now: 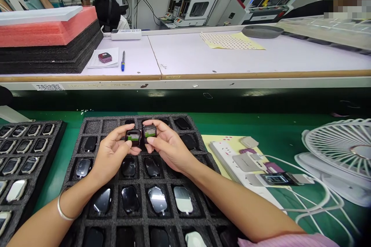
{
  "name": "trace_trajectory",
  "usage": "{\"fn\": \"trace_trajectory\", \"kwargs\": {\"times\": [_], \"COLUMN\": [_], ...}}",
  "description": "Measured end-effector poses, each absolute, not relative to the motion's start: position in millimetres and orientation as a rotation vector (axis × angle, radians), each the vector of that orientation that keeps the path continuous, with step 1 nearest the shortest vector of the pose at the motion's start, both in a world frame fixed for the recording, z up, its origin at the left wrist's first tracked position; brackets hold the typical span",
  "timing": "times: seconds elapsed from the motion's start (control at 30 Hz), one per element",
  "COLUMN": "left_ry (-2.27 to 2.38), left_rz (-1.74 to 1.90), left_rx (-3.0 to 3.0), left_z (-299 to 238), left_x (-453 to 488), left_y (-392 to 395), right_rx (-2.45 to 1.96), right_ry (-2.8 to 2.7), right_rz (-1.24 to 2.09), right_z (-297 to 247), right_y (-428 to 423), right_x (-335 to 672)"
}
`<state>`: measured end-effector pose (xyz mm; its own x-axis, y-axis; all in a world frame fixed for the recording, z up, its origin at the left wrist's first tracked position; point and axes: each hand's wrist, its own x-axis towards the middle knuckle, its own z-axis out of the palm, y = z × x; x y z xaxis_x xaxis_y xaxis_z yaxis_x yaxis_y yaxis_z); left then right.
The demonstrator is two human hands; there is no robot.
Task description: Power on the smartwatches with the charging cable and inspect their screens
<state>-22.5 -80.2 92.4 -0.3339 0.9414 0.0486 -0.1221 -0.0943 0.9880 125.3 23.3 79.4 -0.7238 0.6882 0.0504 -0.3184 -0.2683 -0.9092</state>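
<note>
Pinching a dark case (133, 137) between left fingers (124, 147) and a second case (150, 131), slightly farther out, between right fingers (158, 144), side by side, possibly touching, above the foam tray (90, 126).

Head-worn view, facing forward and down.
Close above the foam tray (109, 126), it reaches past the white shelf (179, 58) to a white machine (198, 4), which seems slightly stretched.

2 dark modules (133, 137) (150, 131), green-patched, adjacent
</note>
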Motion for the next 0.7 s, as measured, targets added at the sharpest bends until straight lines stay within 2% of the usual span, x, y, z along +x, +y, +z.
{"fn": "trace_trajectory", "kwargs": {"times": [0.47, 0.7], "left_ry": [1.288, 1.217], "left_rz": [1.607, 1.613], "left_rx": [0.957, 1.021], "left_z": [99.0, 133.4], "left_x": [-21.1, -17.0], "left_y": [-77.7, -90.5], "right_rx": [-0.475, -0.351], "right_ry": [-1.361, -1.318], "right_rz": [1.999, 2.027], "right_z": [83.7, 121.5], "right_y": [22.4, 14.5], "right_x": [124.7, 136.7]}}
